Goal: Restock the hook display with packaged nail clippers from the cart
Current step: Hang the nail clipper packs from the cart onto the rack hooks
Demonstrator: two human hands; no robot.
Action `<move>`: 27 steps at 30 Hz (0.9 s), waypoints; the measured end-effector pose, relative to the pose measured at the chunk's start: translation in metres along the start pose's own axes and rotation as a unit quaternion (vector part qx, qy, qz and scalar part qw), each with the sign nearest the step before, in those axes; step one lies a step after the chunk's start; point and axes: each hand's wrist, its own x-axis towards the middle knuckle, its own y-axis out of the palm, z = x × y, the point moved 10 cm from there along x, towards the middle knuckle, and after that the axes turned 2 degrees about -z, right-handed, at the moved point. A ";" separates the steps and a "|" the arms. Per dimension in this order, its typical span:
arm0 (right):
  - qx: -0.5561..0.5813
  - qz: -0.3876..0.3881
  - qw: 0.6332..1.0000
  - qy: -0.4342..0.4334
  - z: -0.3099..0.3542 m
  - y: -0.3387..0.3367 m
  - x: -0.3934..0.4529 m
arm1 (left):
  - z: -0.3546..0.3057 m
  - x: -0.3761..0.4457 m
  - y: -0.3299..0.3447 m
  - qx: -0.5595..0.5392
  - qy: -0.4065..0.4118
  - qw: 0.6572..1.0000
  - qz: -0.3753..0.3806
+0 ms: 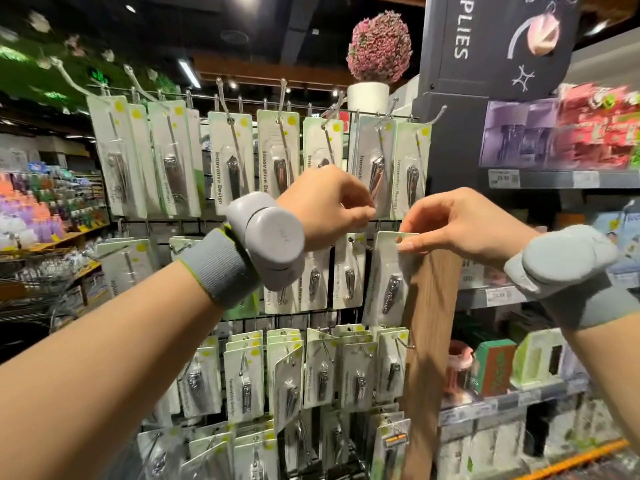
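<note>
At the far left, shelves of coloured goods [31, 209] are seen, blurred, with part of a wire cart [52, 275] below them. The middle is filled by a wire hook display [214, 223] on which packaged nail clippers are hung in rows; the top row [242, 168] is full, and lower rows [311, 368] are crowded with overlapping cards. The left hand [325, 206] is raised before the second row, a grey band and a grey device being worn at its wrist; its fingers are curled and pinched together at the level of a hook near the right end of that row, but whether the hook itself is gripped cannot be told. Just to its right, one nail clipper pack [388, 278] is held by the right hand [460, 223], the upper edge of the card being pinched between thumb and fingertips beside its hanging hole. The pack is hung upright in front of a wooden panel [429, 341] at the display's right edge, near the hook but not seen threaded onto it. Above, a white pot with a pink flower ball [379, 46] and a dark sign [491, 46] are seen. At the far right, store shelves [554, 180] with boxed goods and price tags are shown.
</note>
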 end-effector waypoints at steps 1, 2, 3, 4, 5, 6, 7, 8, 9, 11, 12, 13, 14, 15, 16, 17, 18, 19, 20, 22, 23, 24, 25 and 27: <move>-0.005 -0.005 1.000 -0.001 0.001 0.000 0.002 | -0.002 0.001 0.004 0.006 0.004 1.000 0.007; -0.016 -0.014 1.000 -0.005 0.002 0.001 0.005 | -0.003 0.003 0.007 0.014 0.008 1.000 0.015; -0.029 -0.024 0.999 -0.008 0.003 0.000 0.006 | -0.004 0.005 0.011 0.023 0.013 0.999 0.022; -0.037 -0.029 0.999 -0.010 0.004 0.000 0.008 | -0.005 0.007 0.014 0.032 0.015 0.999 0.028; -0.037 -0.026 0.999 -0.011 0.006 0.005 0.010 | 0.000 0.006 0.014 0.039 0.010 0.999 0.032; -0.038 -0.024 0.999 -0.010 0.006 0.007 0.011 | 0.001 0.007 0.016 0.044 0.008 0.998 0.032; -0.036 -0.022 0.999 -0.009 0.006 0.007 0.011 | 0.001 0.009 0.017 0.047 0.006 0.998 0.031; -0.032 -0.016 0.999 -0.008 0.006 0.011 0.012 | 0.003 0.008 0.017 0.048 0.002 0.998 0.028; -0.029 -0.013 0.999 -0.006 0.006 0.011 0.012 | 0.003 0.008 0.018 0.048 -0.001 0.998 0.028; -0.036 -0.012 0.999 -0.007 0.005 0.011 0.012 | 0.003 0.008 0.020 0.054 -0.005 0.998 0.030; -0.047 -0.010 0.999 -0.007 0.005 0.011 0.012 | 0.002 0.008 0.021 0.063 -0.004 0.997 0.033; -0.058 -0.004 0.998 -0.007 0.006 0.014 0.012 | 0.003 0.007 0.021 0.073 -0.003 0.997 0.036; -0.069 0.002 0.998 -0.005 0.006 0.016 0.012 | 0.002 0.007 0.022 0.084 -0.001 0.996 0.039; -0.078 0.007 0.997 -0.005 0.007 0.017 0.012 | 0.002 0.007 0.022 0.093 -0.001 0.995 0.041; -0.089 0.010 0.996 -0.005 0.008 0.018 0.012 | 0.002 0.007 0.022 0.097 -0.001 0.994 0.044; -0.100 0.012 0.995 -0.005 0.009 0.018 0.013 | 0.001 0.007 0.023 0.102 -0.001 0.994 0.047; -0.112 0.015 0.994 -0.004 0.010 0.018 0.012 | 0.001 0.007 0.024 0.107 -0.001 0.993 0.051; -0.120 0.018 0.993 -0.004 0.011 0.018 0.012 | 0.001 0.007 0.025 0.112 -0.001 0.992 0.056; -0.127 0.020 0.992 -0.005 0.012 0.019 0.012 | 0.002 0.007 0.026 0.117 -0.002 0.991 0.058; -0.133 0.016 0.991 -0.009 0.013 0.016 0.012 | 0.002 0.009 0.026 0.121 -0.001 0.992 0.047; -0.133 0.014 0.991 -0.011 0.012 0.014 0.013 | 0.002 0.010 0.026 0.123 -0.003 0.992 0.038; -0.138 0.011 0.990 -0.012 0.012 0.013 0.015 | 0.002 0.011 0.025 0.127 -0.002 0.991 0.030; -0.147 0.011 0.989 -0.012 0.011 0.014 0.017 | 0.003 0.012 0.026 0.137 -0.002 0.990 0.025; -0.175 0.019 0.984 -0.008 0.008 0.018 0.021 | 0.005 0.013 0.030 0.162 -0.005 0.987 0.025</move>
